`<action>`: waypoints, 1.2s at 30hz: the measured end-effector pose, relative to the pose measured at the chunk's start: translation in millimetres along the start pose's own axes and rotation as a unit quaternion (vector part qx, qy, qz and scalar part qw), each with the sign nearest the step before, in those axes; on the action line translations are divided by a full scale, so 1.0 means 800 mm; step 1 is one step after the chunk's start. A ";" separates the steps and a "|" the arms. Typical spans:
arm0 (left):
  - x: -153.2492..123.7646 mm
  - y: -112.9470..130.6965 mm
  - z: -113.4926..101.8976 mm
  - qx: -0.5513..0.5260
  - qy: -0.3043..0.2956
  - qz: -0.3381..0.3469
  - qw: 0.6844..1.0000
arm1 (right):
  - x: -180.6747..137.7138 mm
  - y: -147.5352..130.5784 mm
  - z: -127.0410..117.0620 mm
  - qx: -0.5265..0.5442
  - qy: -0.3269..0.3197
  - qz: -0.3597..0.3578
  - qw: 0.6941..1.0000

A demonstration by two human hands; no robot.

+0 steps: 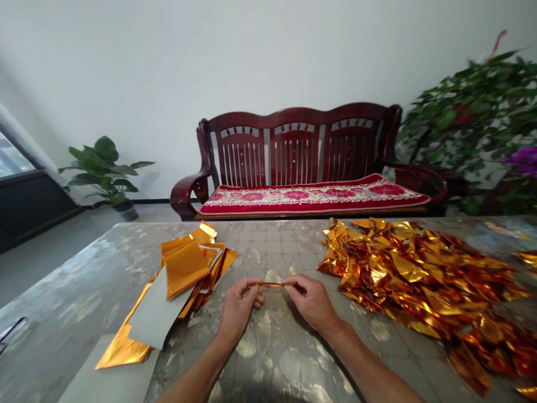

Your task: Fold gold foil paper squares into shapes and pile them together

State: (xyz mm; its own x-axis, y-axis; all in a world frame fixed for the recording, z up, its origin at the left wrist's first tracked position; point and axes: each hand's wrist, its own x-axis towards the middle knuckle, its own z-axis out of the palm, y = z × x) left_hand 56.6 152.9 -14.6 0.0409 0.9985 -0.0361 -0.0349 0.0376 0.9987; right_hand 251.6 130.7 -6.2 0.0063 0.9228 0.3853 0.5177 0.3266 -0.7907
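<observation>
A narrow folded strip of gold foil paper (272,285) stretches level between my two hands, just above the table. My left hand (240,305) pinches its left end between thumb and fingers. At the opposite end my right hand (312,302) is closed in a pinch too. Flat gold foil sheets (187,266), some showing pale backs, lie in a loose stack to the left of my left hand. A large heap of folded gold foil pieces (403,268) spreads over the table to the right of my right hand.
The patterned table (268,240) fills the foreground. Beyond it stands a dark red wooden bench (291,151) with a red floral cushion (319,196). One potted plant (103,168) stands at the left, and leafy greenery (482,112) rises at the right.
</observation>
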 end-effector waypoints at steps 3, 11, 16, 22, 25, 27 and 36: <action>-0.001 0.001 0.000 -0.003 0.002 -0.007 1.000 | 0.000 -0.004 0.001 0.001 -0.011 -0.005 1.000; -0.007 0.010 0.003 0.067 0.017 0.009 0.998 | -0.002 -0.008 0.005 -0.022 -0.029 0.020 0.999; -0.007 0.009 0.004 0.079 0.001 0.041 0.996 | -0.004 -0.011 0.011 -0.070 -0.015 0.027 0.997; -0.004 -0.001 0.005 0.093 0.037 0.059 0.993 | -0.003 -0.016 0.025 -0.095 0.002 -0.004 0.996; -0.005 -0.001 0.009 0.070 0.038 0.056 0.995 | -0.003 -0.017 0.028 -0.080 0.036 0.001 0.996; -0.006 0.000 0.012 0.053 0.039 0.050 0.997 | -0.003 -0.017 0.028 -0.065 0.049 0.014 0.997; -0.009 -0.004 0.015 0.082 0.052 0.044 0.994 | -0.004 -0.019 0.027 -0.019 0.037 0.091 0.995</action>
State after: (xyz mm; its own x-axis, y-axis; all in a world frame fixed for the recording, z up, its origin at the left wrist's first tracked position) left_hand 68.7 145.3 -16.8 -0.0584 0.9967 0.0568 0.1306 -0.0488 0.9902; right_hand 225.4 127.3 -5.7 0.1648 0.9482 0.2714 0.5336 0.1457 -0.8331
